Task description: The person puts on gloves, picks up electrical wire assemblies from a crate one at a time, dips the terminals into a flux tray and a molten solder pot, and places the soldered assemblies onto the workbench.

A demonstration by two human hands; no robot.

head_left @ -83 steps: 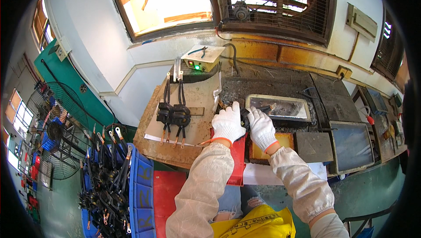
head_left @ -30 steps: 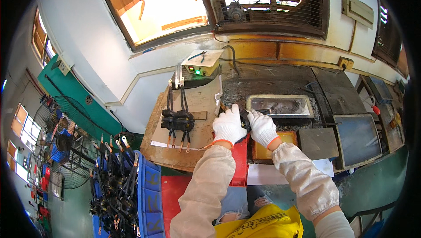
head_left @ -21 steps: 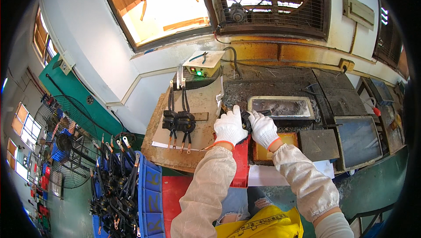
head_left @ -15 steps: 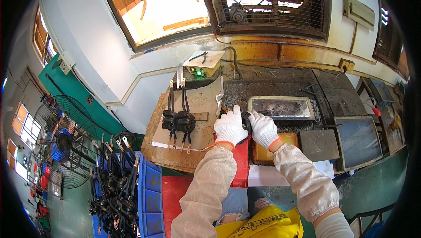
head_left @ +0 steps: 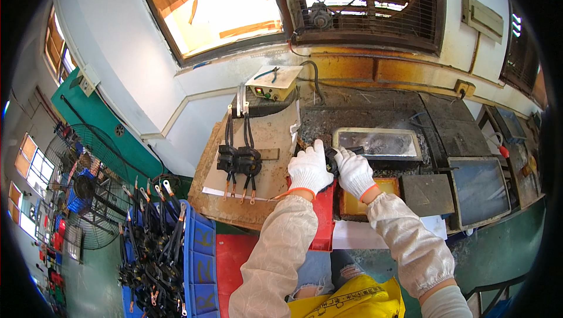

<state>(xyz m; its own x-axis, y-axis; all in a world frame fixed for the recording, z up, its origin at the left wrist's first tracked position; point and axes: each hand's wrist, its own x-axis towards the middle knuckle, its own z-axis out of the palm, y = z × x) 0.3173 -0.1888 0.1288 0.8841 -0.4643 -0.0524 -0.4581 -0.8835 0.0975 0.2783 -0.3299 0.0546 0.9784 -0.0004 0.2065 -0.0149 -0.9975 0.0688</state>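
My left hand [head_left: 310, 168], in a white knit glove with an orange cuff, closes on a black cable-and-coil part [head_left: 331, 162] at the near left corner of the metal pot. From the other side my right hand [head_left: 354, 171], gloved alike, grips the same part. A black end of it pokes out beyond my right fingers toward the pot; most of the rest is hidden by the gloves. The rectangular pot [head_left: 419, 145] holds a silvery, crusted surface. Two similar black coil parts [head_left: 239, 161] with cable leads and copper lugs lie on cardboard to the left.
A yellow pan [head_left: 384, 185] sits just right of my right hand, beside a dark block [head_left: 427, 194] and a framed tray [head_left: 480, 192]. Behind stands a control box [head_left: 275, 80] with pliers on top. At lower left, a blue crate [head_left: 202, 259] overflows with cables; a fan [head_left: 88, 186] stands beyond.
Both hands keep their hold, almost still, with only a slight shift of the whole view. The green light on the control box has gone dark.
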